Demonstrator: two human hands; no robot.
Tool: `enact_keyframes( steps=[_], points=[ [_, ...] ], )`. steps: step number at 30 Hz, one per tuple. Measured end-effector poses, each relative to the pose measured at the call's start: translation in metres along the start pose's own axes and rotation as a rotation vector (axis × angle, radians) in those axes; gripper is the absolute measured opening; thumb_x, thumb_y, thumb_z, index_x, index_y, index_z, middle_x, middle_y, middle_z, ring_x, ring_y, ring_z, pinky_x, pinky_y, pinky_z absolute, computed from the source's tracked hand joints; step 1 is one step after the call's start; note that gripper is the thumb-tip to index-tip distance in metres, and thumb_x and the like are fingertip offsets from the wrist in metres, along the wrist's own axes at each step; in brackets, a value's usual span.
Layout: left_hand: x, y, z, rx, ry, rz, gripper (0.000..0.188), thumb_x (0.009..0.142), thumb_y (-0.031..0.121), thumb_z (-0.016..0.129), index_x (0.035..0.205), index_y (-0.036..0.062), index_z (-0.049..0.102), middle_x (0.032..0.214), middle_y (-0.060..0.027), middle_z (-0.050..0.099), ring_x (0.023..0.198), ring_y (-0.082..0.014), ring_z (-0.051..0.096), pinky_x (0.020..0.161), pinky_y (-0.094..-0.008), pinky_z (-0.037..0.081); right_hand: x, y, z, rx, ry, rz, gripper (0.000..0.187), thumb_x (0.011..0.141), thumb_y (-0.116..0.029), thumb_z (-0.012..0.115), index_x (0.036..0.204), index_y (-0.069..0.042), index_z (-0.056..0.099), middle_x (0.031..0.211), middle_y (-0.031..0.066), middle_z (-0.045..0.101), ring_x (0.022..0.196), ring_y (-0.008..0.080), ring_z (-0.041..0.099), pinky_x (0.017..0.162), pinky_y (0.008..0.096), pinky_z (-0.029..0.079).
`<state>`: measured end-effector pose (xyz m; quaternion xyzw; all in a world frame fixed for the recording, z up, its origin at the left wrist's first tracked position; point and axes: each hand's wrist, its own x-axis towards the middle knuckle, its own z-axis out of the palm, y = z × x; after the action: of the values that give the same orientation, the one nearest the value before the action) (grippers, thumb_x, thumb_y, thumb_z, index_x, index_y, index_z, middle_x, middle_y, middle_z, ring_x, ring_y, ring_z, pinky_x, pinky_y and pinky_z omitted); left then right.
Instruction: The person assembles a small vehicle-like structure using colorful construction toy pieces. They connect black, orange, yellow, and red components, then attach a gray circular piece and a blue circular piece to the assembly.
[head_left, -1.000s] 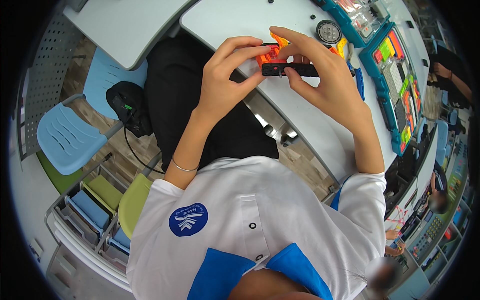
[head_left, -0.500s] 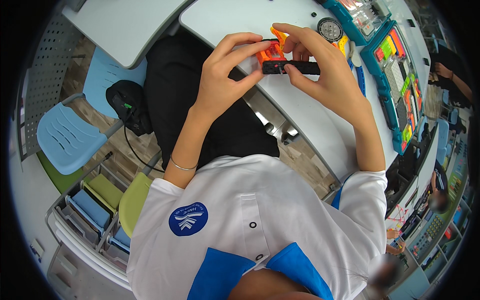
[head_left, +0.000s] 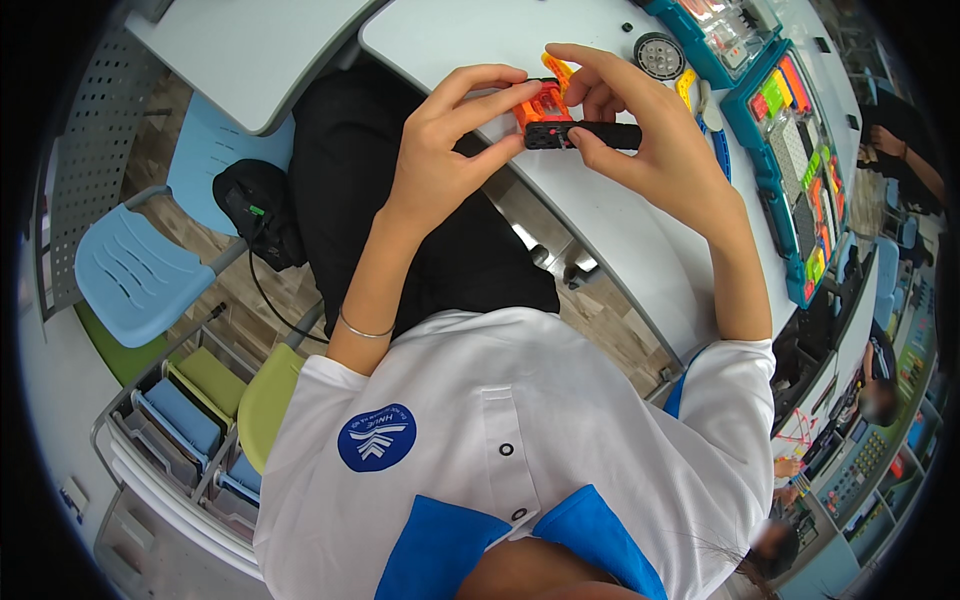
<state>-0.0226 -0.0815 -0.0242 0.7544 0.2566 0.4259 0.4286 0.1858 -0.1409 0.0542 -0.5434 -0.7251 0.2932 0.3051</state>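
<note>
A person in a white shirt (head_left: 600, 430) with a blue collar (head_left: 445, 545) and black trousers (head_left: 345, 180) handles an orange-and-black plastic assembly (head_left: 545, 103) above the near edge of a pale counter (head_left: 640, 235). The left hand (head_left: 435, 150) (a thin bangle (head_left: 366, 334) circles its wrist) pinches the assembly's left end, thumb low at the corner and fingertips along the upper side. The right hand (head_left: 660, 135) grips the black beam (head_left: 612, 133) at the front of the assembly, thumb on its face, some fingers curled behind it. The right index finger reaches out over the top, near a yellow-orange piece (head_left: 557, 68); whether it touches cannot be told.

Past the right hand on the counter lie a yellow piece (head_left: 686, 88), a curved blue piece (head_left: 722, 155) and, farther out, a grey wheel (head_left: 659, 57) with a black rim.

Alongside stand 2 teal containers. The nearer case (head_left: 747, 125) holds orange strips (head_left: 790, 80), lime-green parts (head_left: 770, 98), pale perforated panels (head_left: 788, 155) and black pieces; the farther case (head_left: 690, 43) holds clear packets (head_left: 715, 18). At far right, another person's forearm (head_left: 910, 165) shows against dark clothing.
</note>
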Motion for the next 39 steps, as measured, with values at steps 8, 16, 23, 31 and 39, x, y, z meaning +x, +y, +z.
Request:
enact_keyframes(
  steps=[8,16,23,31,39],
  points=[
    [0.002,0.000,-0.002,0.065,-0.025,0.030,0.050,0.073,-0.002,0.078,0.121,0.0101,0.073,0.121,-0.0072,0.068,0.112,-0.0230,0.064,0.098,-0.0354,0.050,0.001,0.001,-0.002,-0.047,0.010,-0.018,0.056,0.083,-0.001,0.067,0.138,-0.007,0.054,0.097,0.0094,0.064,0.088,0.0201,0.062,0.085,0.0318,0.053],
    [0.002,0.003,-0.005,0.018,-0.058,0.034,0.051,0.072,0.004,0.081,0.122,0.0101,0.073,0.128,-0.0089,0.065,0.117,-0.0233,0.063,0.101,-0.0361,0.049,0.003,0.000,-0.003,-0.086,0.005,-0.023,0.056,0.084,-0.001,0.067,0.138,-0.007,0.053,0.096,0.0102,0.065,0.090,0.0212,0.064,0.083,0.0332,0.055],
    [0.003,-0.002,-0.007,0.116,-0.097,0.061,0.056,0.074,0.009,0.083,0.127,0.0102,0.069,0.135,-0.0108,0.062,0.121,-0.0249,0.063,0.103,-0.0383,0.049,0.001,0.009,0.009,-0.077,0.011,-0.048,0.069,0.080,0.003,0.070,0.144,-0.013,0.052,0.101,0.0088,0.065,0.091,0.0218,0.062,0.088,0.0345,0.052],
    [0.006,-0.001,-0.004,0.192,-0.067,0.046,0.066,0.073,0.008,0.083,0.135,0.0079,0.060,0.130,-0.0100,0.065,0.111,-0.0243,0.065,0.097,-0.0355,0.052,-0.007,0.019,0.020,-0.111,0.091,-0.148,0.066,0.082,0.004,0.069,0.144,-0.008,0.048,0.105,0.0123,0.061,0.094,0.0257,0.061,0.085,0.0364,0.052],
    [0.007,-0.004,-0.005,0.246,-0.057,0.106,0.064,0.072,0.005,0.082,0.132,0.0061,0.062,0.124,-0.0106,0.067,0.108,-0.0236,0.066,0.095,-0.0348,0.053,-0.012,0.030,0.032,-0.163,0.166,-0.242,0.068,0.082,0.004,0.069,0.145,-0.006,0.046,0.102,0.0119,0.061,0.089,0.0268,0.060,0.081,0.0384,0.051]
  ],
)
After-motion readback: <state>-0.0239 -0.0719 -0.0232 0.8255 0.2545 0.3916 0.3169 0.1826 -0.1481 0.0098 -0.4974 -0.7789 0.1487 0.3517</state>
